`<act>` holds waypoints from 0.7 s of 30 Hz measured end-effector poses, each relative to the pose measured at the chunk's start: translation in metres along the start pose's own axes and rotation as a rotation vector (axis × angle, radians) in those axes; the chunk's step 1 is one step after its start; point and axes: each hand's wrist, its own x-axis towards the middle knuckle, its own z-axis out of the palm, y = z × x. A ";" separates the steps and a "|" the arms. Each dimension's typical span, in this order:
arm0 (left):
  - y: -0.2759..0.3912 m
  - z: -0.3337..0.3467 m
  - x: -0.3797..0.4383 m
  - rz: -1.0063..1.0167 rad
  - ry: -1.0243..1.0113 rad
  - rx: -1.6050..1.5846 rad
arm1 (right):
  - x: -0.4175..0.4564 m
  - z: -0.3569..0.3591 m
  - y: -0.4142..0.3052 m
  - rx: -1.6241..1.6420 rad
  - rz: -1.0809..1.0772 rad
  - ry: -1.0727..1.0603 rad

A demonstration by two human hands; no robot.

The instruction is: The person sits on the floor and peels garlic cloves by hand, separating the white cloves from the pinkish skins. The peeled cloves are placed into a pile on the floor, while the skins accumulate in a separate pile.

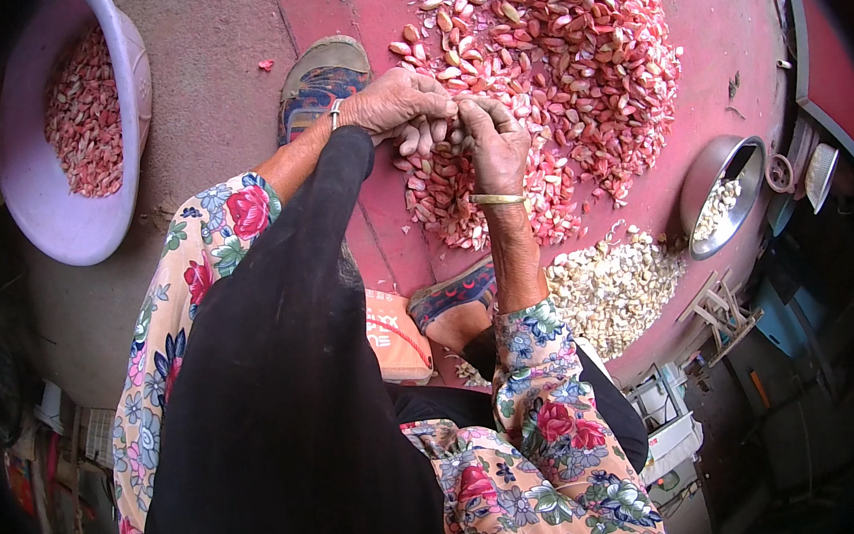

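Note:
My left hand and my right hand meet at the fingertips, above a spread of reddish-pink garlic cloves. Thumbs and forefingers of both are pinched close together. The other left fingers curl below, and whatever is between the fingertips is too small and covered to make out. Beyond and to the right rises a larger heap of the same cloves. A thin silver-coloured bangle circles my left wrist, and a wider bracelet my right.
At left stands a lilac plastic basin partly filled with cloves. Small cream-white pieces lie in a pile at right, beside a tilted metal bowl holding more. An orange printed bag lies between my shoes. A small wooden stool stands farther right.

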 end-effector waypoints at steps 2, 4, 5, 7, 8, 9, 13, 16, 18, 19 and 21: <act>0.000 0.001 -0.001 0.001 -0.013 0.016 | 0.000 -0.001 0.000 0.102 0.073 -0.009; 0.001 0.002 -0.001 0.005 -0.013 0.026 | 0.000 -0.002 0.000 0.192 0.121 -0.021; 0.001 0.002 -0.002 0.008 -0.014 0.027 | 0.001 -0.003 0.000 0.207 0.128 -0.037; 0.000 0.002 -0.001 0.002 -0.006 0.032 | 0.000 -0.004 0.001 0.241 0.135 -0.058; 0.000 0.002 -0.001 0.000 -0.004 0.033 | 0.000 -0.005 0.001 0.249 0.134 -0.061; 0.000 0.002 -0.001 0.001 -0.007 0.025 | -0.001 -0.006 0.002 0.257 0.134 -0.065; -0.001 0.000 -0.001 -0.008 -0.014 0.023 | -0.003 -0.007 0.005 0.106 0.072 -0.069; -0.002 -0.001 0.000 -0.029 -0.017 0.043 | -0.001 -0.008 0.006 0.165 0.096 -0.090; -0.002 -0.001 0.000 -0.036 -0.021 0.056 | 0.000 -0.007 0.006 0.165 0.101 -0.092; -0.002 -0.002 0.000 -0.033 -0.025 0.064 | 0.000 -0.007 0.006 0.166 0.099 -0.095; -0.002 -0.002 -0.001 -0.037 -0.017 0.068 | 0.000 -0.006 0.005 0.141 0.102 -0.082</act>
